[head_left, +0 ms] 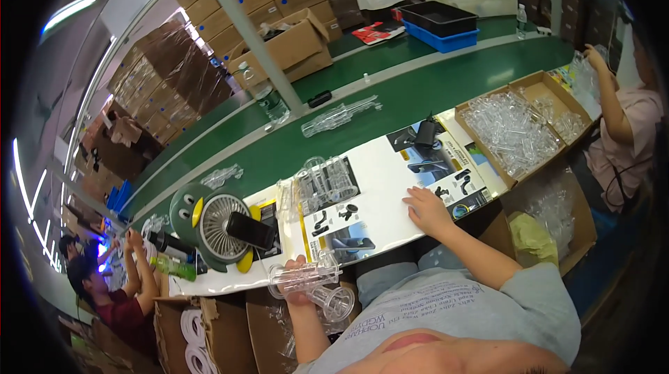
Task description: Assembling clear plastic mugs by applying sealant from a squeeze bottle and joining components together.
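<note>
My left hand (298,296) is closed around several clear plastic tubular parts (322,278) with round flanged ends, at the near edge of the white printed board (380,224). Part of that hand shows through the transparent plastic. Further right, my right hand (426,211) rests on the board with its fingers stretched out and nothing in them. Between the hands and beyond them, a group of similar clear plastic parts (324,182) lies on the board. A penguin-shaped fan (216,224) stands left of these, with a dark phone (251,231) leaning against it.
At right, a cardboard tray (512,180) holds many small clear pieces, and a person's arm (613,105) reaches beside it. Beyond the board runs a green conveyor belt (411,105) with clear parts on it. Open cartons (237,339) sit below the near edge. A water bottle (265,95) stands by a post.
</note>
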`<state>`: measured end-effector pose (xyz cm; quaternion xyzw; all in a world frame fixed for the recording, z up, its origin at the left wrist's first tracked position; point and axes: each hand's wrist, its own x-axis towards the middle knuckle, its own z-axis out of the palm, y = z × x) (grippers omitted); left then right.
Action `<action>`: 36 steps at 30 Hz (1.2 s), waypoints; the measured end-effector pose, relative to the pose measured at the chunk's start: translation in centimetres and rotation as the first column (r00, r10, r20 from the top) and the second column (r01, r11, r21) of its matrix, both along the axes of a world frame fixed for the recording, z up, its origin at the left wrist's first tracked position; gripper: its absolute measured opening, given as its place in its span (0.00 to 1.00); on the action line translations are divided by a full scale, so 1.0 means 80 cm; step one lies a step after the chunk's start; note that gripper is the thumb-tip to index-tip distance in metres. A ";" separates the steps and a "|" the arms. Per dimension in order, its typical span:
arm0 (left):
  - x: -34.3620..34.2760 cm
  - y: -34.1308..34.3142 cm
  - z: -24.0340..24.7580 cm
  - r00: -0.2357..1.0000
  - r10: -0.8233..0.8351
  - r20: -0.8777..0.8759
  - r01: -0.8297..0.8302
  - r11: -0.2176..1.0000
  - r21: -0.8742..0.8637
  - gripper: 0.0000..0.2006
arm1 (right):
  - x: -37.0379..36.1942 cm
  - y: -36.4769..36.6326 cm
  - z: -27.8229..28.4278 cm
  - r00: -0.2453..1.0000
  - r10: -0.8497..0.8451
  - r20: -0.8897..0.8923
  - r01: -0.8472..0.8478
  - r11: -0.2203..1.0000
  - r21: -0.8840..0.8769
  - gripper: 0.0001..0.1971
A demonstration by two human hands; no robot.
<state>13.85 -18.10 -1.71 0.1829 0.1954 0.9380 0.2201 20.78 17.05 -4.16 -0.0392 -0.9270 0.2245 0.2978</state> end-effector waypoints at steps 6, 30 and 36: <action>-0.063 0.111 0.021 0.990 -0.065 -0.127 0.058 0.996 -0.062 0.14 | 0.008 0.007 0.007 0.987 0.157 0.024 -0.148 0.964 -0.220 0.12; -0.132 0.296 -0.004 0.422 -0.093 -0.902 -0.878 0.206 -0.432 0.24 | -0.236 0.075 -0.005 0.976 0.195 0.096 -0.046 0.617 -0.786 0.33; -0.119 0.288 0.011 0.507 -0.215 -0.835 -0.816 0.194 -0.545 0.26 | -0.195 0.063 0.072 0.901 0.180 0.394 0.075 0.831 -0.551 0.31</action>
